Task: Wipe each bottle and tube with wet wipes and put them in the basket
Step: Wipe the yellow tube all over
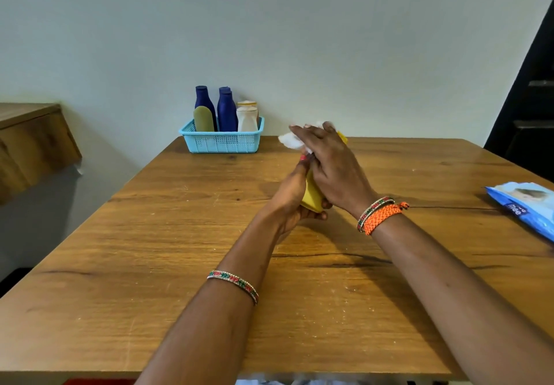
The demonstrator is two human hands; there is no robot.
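Above the middle of the wooden table, my left hand (292, 196) grips the lower end of a yellow bottle (311, 194). My right hand (329, 163) lies over the bottle's upper part and presses a white wet wipe (289, 140) against it with fairly straight fingers. Most of the bottle is hidden between the two hands; a yellow tip (342, 137) shows past my right fingers. A light blue basket (223, 142) stands at the table's far edge, holding two dark blue bottles (226, 112), an olive tube (204, 119) and a white bottle (247, 118).
A blue pack of wet wipes (527, 205) lies at the table's right edge. A wooden cabinet (33, 142) stands off to the left, lower than the wall. A pale wall runs right behind the basket.
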